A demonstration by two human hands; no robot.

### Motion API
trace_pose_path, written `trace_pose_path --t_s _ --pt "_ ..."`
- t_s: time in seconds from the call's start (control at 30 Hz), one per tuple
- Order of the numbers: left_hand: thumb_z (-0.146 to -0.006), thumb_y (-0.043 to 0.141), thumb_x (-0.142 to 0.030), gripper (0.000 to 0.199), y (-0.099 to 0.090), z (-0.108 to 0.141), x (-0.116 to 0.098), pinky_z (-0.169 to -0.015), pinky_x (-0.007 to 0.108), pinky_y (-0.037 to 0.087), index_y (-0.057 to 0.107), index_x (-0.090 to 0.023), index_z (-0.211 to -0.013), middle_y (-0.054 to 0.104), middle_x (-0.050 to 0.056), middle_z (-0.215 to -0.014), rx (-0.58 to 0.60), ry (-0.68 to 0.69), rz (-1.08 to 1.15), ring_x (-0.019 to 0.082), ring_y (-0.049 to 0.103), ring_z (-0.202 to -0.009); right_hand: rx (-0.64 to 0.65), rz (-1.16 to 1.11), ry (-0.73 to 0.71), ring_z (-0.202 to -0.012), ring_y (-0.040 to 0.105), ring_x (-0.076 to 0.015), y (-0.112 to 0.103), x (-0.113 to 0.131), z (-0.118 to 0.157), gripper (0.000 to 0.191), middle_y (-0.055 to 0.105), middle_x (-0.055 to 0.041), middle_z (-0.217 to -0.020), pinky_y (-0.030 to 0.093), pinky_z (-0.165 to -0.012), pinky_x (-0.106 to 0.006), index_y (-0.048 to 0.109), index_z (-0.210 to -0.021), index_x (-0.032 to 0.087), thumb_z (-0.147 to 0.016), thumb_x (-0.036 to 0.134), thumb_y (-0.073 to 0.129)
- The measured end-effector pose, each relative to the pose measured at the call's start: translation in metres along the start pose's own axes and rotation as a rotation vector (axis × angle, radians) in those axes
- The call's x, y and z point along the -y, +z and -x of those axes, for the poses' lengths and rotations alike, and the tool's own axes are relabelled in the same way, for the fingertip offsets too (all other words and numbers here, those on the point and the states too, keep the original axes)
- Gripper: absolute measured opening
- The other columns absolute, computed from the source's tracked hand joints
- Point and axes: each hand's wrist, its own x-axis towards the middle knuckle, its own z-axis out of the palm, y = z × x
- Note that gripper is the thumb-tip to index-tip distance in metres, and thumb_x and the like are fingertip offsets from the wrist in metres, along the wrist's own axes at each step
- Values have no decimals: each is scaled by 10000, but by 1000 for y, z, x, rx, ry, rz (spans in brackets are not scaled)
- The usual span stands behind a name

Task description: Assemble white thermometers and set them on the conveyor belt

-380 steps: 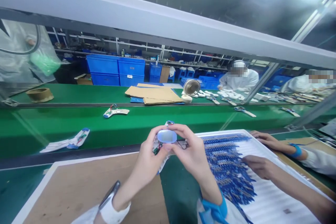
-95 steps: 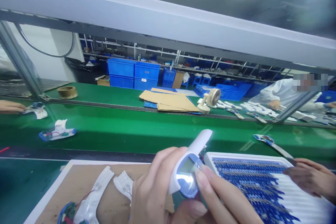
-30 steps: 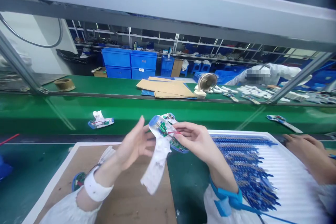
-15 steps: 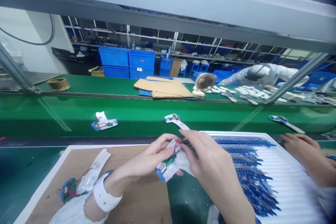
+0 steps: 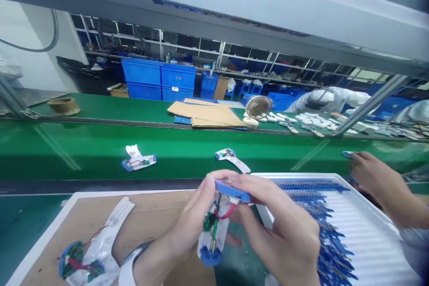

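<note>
My left hand [image 5: 192, 214] and right hand [image 5: 284, 228] are curling closed, pinching the blue cap [image 5: 234, 191] by its edges; the white shell [image 5: 222, 233] is seeming light, stiff, its red wires [image 5: 227, 213] fragile.

Left hand [image 5: 197, 214] and right hand [image 5: 284, 228] are gloveless; a dark band [image 5: 136, 250] and white cuff [image 5: 126, 273] circle the left wrist [image 5: 147, 257].

Glossy green belt surface [image 5: 181, 147], smooth, streaked with reflections. I see matt brown cardboard sheets [image 5: 209, 115], smooth blue plastic crates [image 5: 142, 78], a ribbed white plastic-looking tray [image 5: 372, 228], and a grey metal post [image 5: 372, 105] with a dull sheen. Brown work board [image 5: 161, 214]: matt, speckled.
</note>
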Motion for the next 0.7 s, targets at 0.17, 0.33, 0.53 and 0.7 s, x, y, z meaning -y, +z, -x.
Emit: trace_pose_path --t_s 0.17,0.33,0.53,0.7 --pt "-875 604 -637 473 -4 17 -16 -1000 267 457 631 -305 -1210 647 16 -1220 -196 363 -382 208 585 -1128 -69 44 -122 -943 721 -147 16 -22 3 447 733 -36 -1096 609 -810 -229 648 -1173 236 -814 -27 604" --pt "-838 580 -700 576 -4 23 -23 -676 212 468 630 -258 -1205 621 -17 -821 -41 254 -398 130 546 -713 39 39 -122 -993 705 -188 26 -43 -9 153 727 -52 -1066 601 -868 -381 675 -1068 196 -927 230 626" --pt "-832 612 -689 553 -14 21 -30 -698 232 503 631 -256 -1175 672 11 -919 -167 315 -411 151 613 -769 70 -164 -98 -1128 637 -190 4 -36 -6 417 678 -54 -1203 583 -893 -328 597 -1229 249 -839 103 613" --pt "-667 587 -865 714 -31 40 -56 -768 387 617 585 -380 -1191 542 -3 -1443 -517 521 -185 348 654 -1127 245 -271 322 -959 667 -159 86 -58 -7 211 672 -83 -1110 597 -742 -291 606 -1132 176 -984 262 483"
